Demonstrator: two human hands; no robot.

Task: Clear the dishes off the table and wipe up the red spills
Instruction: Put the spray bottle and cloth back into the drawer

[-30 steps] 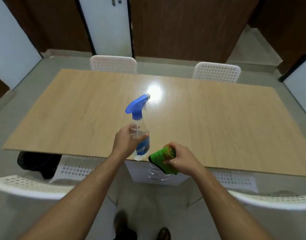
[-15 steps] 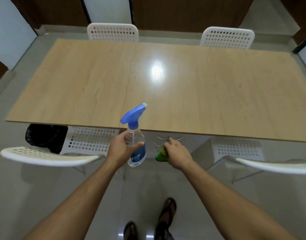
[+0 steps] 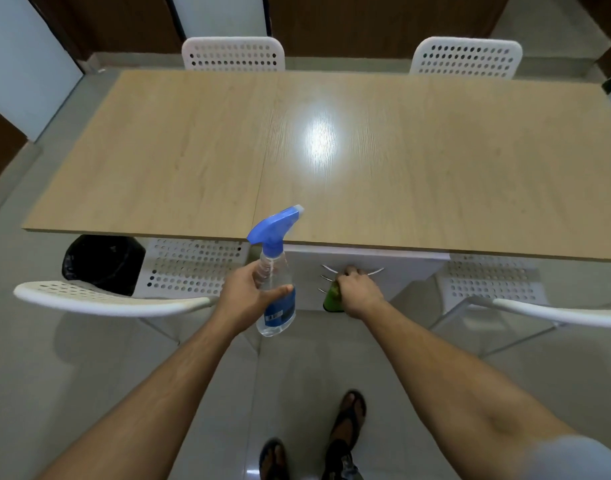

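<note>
Head view, looking down across a light wood-grain table (image 3: 418,161) whose top is reflecting a bright patch of ceiling light. The left hand (image 3: 248,299) is gripping a clear spray bottle (image 3: 274,292) upright in front of the near table edge, fingers and thumb curling around its body; the blue trigger head is pointing toward the table, and a blue label is wrapping the lower part of the bottle, its writing too small to read. The right hand (image 3: 357,292) is reaching to the white drawer unit (image 3: 401,271) under the table, fingertips curling at the top curved metal handle (image 3: 375,271) while the same hand is holding a green cloth (image 3: 333,299) bunched beneath the palm; whether the fingers are actually hooking the handle cannot be told. White perforated chairs are standing at the far side (image 3: 233,53) and near side (image 3: 106,301), and a black bin (image 3: 101,263) is sitting under the left end of the table. Sandalled feet (image 3: 347,420) are showing on the tiled floor.
</note>
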